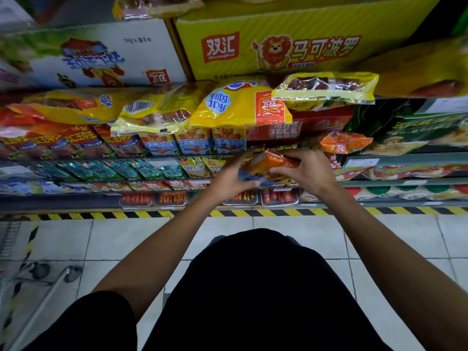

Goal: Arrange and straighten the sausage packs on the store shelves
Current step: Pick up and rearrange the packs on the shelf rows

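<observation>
While both arms reach to the shelves: the hands meet on one pack.
Orange sausage pack [274, 166]: held in front of the middle shelf edge, between the two hands.
Right hand [305, 172]: fingers curled over the top and right side of the pack, gripping it.
Left hand [234, 178]: fingers bent around the pack's blue-grey lower left end, holding it.
Yellow sausage bag [238, 107]: lies on the shelf above the hands, label upside down.
Yellow lion carton [291, 44]: stands on the top shelf.
</observation>
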